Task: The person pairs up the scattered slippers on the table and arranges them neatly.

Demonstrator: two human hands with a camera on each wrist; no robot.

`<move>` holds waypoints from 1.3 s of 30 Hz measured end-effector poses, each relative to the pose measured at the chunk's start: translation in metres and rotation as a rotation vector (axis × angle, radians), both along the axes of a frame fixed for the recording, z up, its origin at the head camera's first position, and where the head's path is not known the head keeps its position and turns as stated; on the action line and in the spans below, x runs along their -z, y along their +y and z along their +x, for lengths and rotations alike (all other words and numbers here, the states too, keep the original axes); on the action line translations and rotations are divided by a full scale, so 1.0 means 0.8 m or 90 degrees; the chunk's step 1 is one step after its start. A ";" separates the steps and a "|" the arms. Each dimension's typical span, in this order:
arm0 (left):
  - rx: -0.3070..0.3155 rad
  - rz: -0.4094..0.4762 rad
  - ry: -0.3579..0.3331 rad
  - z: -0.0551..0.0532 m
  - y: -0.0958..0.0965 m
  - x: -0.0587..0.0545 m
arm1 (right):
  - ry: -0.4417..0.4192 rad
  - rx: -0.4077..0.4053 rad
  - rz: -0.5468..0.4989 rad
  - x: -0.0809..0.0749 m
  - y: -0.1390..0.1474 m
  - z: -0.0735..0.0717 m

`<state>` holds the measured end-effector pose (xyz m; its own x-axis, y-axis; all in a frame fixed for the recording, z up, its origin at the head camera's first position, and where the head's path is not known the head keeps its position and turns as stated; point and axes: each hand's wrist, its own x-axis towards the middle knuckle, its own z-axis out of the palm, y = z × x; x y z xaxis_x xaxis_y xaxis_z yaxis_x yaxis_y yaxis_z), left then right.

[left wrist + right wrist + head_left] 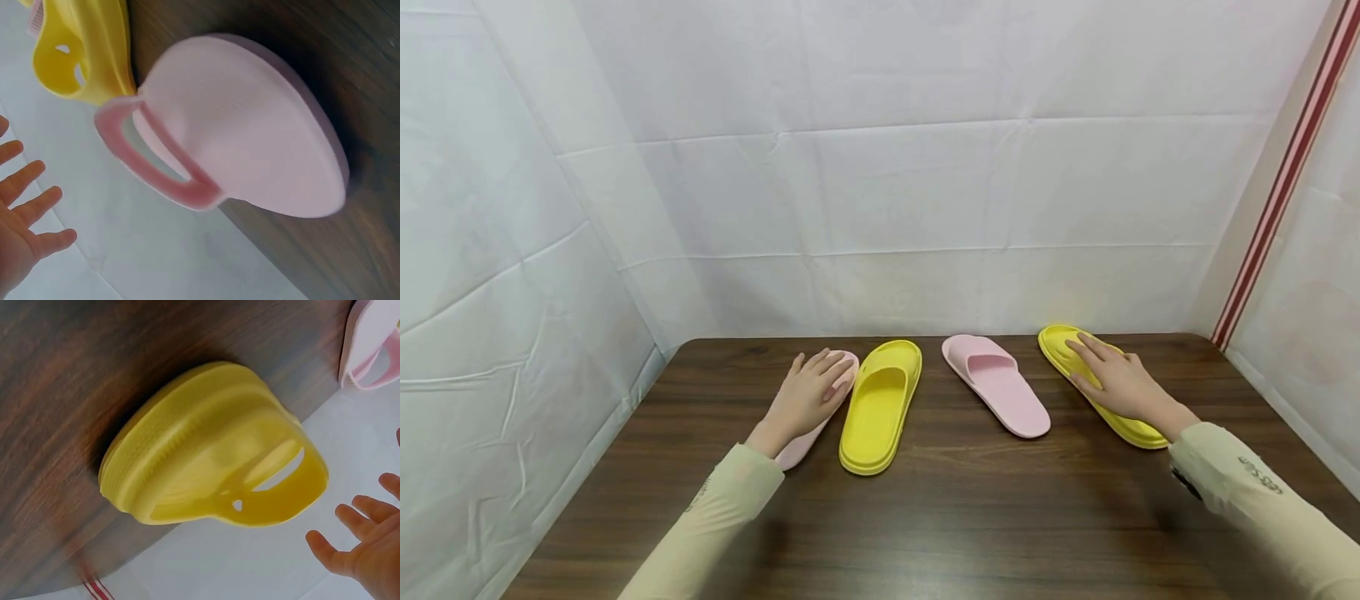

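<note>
Four slides lie in a row would read as pink and yellow slippers alternating along the far side of the table. My left hand (808, 392), fingers spread, hovers over the leftmost pink slipper (797, 450) and hides much of it. In the left wrist view a gap shows between the fingers and that slipper's strap (162, 169). Over the rightmost yellow slipper (1138, 432) is my right hand (1112, 382), its fingers loosely extended. The right wrist view shows this hand apart from the yellow strap (275, 487). Neither hand holds anything.
Between the hands lie another yellow slipper (872, 421), close beside the left pink one, and another pink slipper (1000, 387). All rest on a dark wooden table (940, 525). White cloth (887, 192) hangs behind its far edge and along both sides, with a red stripe (1285, 183) at right.
</note>
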<state>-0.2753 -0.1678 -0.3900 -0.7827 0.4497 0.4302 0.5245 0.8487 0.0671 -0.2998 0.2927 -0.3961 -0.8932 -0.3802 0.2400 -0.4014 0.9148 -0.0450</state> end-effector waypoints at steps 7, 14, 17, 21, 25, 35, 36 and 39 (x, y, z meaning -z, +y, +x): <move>-0.009 -0.015 0.021 -0.007 -0.014 0.004 | 0.002 0.006 -0.007 0.002 0.007 -0.011; -0.008 -0.027 0.013 -0.012 -0.024 0.008 | -0.007 0.020 0.000 0.005 0.010 -0.016; -0.010 -0.030 -0.001 -0.014 -0.028 0.009 | -0.019 0.025 0.008 0.007 0.011 -0.019; -0.009 -0.035 -0.012 -0.017 -0.031 0.012 | -0.035 0.030 0.018 0.008 0.012 -0.024; -0.007 -0.038 -0.021 -0.019 -0.032 0.014 | -0.056 0.036 0.032 0.012 0.015 -0.031; 0.000 -0.029 -0.047 -0.024 -0.028 0.021 | -0.080 0.051 0.042 0.017 0.018 -0.039; 0.004 -0.029 -0.047 -0.025 -0.026 0.022 | -0.083 0.052 0.042 0.017 0.018 -0.039; 0.018 -0.023 -0.054 -0.027 -0.018 0.021 | -0.091 0.056 0.046 0.016 0.018 -0.039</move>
